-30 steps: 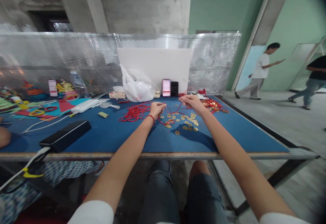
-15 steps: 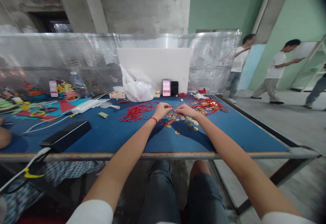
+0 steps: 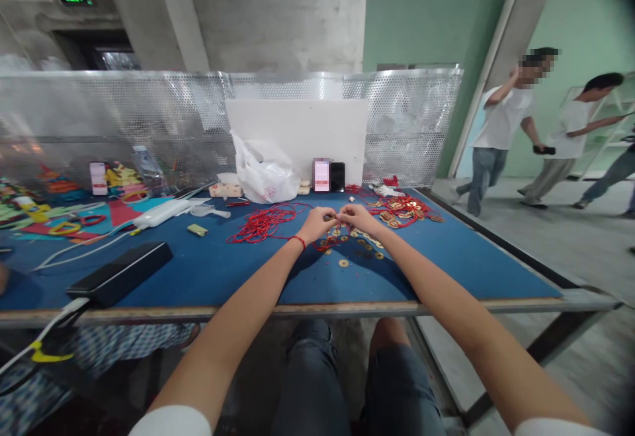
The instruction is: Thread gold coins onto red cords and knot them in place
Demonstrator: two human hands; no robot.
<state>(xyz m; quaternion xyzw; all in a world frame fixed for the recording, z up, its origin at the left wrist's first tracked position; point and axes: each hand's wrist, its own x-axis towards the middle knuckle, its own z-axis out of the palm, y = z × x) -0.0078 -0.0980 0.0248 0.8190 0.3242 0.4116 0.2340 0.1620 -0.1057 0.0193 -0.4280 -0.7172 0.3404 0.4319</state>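
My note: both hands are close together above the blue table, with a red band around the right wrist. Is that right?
The side is wrong: the head view shows the red band on the left hand, around its wrist. The rest stands.

The left hand [image 3: 317,225] and right hand [image 3: 361,218] bunch together, hiding the pinched stretch of thin red cord [image 3: 325,245]! Round gold coins [image 3: 344,263] go part-hidden behind the right wrist. Mid far edge of the blue tabletop [image 3: 208,277], the lit rectangular phone's [image 3: 321,176] text is unreadably small. Past the right corner, the frame slices off a person in jeans [image 3: 612,174].
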